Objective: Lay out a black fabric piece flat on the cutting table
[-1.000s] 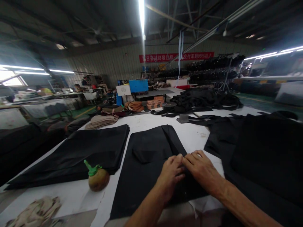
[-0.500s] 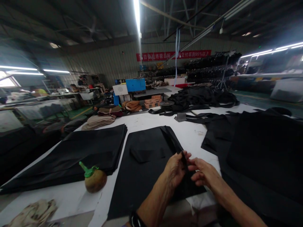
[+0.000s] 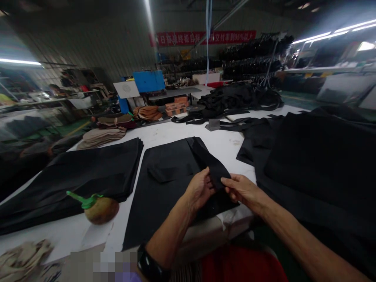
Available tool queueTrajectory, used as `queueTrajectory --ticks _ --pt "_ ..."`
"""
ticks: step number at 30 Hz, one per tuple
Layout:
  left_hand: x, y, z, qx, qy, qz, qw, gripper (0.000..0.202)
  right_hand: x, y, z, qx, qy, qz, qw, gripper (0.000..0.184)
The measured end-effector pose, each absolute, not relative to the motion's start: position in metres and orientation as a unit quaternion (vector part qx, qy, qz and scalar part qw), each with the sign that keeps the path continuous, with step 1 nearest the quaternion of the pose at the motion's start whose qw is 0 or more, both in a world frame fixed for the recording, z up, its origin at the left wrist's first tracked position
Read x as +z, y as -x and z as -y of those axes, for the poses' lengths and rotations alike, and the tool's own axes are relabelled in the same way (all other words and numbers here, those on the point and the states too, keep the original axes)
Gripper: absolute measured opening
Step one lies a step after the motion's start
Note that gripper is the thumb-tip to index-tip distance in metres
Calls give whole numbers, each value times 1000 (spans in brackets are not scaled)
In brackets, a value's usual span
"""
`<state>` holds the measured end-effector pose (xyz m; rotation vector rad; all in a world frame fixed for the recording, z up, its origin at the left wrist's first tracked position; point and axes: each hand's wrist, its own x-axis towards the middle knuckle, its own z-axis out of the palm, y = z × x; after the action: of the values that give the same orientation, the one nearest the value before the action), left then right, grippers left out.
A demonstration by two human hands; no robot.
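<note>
A black fabric strip (image 3: 214, 162) runs along the right side of a flat black fabric panel (image 3: 160, 199) on the white table. Its near end is raised between my two hands. My right hand (image 3: 243, 189) pinches the strip's right edge between thumb and fingers. On the other edge, my left hand (image 3: 200, 188) has its fingers curled around the strip, partly hidden behind it. A smaller folded black piece (image 3: 169, 172) lies on the panel. Left of it, a round brown object with a green wrapped stem (image 3: 101, 210) rests by a stack of black fabric (image 3: 96, 168).
Black fabric (image 3: 317, 156) covers the table's right side. Tangled black straps (image 3: 241, 98) are heaped at the back. Folded beige cloth (image 3: 101, 137), orange-brown bundles (image 3: 147, 112) and small boxes (image 3: 176, 105) stand far left to centre. A crumpled beige cloth (image 3: 25, 254) lies near left.
My view has tilted down and shifted. The strip, earlier seen edge-on between my hands, is now spread with its flat face showing. My right hand has closed on its edge.
</note>
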<state>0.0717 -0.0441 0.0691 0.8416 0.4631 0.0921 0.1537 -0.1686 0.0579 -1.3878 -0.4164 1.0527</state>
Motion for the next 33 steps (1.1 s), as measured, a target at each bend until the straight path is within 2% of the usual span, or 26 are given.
queueTrajectory --ticks 2,8,16,21,25,27,30,33 --pt "68 -67 34 57 -429 -237 870 30 57 -157 169 445 634 207 598 36" --pt "51 -68 19 99 -530 -255 803 34 50 -163 171 431 680 280 523 34" --pt "37 -71 26 92 -608 -274 740 27 34 -180 172 378 739 328 451 21" --pt "35 -70 21 101 -675 -303 665 23 32 -184 172 359 756 372 401 27" --pt "41 -54 20 170 -735 -322 573 36 33 -184 173 356 765 386 374 29" --pt "41 -45 22 220 -788 -285 499 34 33 -184 173 342 771 393 365 28" --pt "35 -36 26 244 -881 -140 381 23 34 -183 173 321 783 402 349 28" --pt "23 -32 29 212 -916 -46 338 17 34 -181 173 301 797 406 331 27"
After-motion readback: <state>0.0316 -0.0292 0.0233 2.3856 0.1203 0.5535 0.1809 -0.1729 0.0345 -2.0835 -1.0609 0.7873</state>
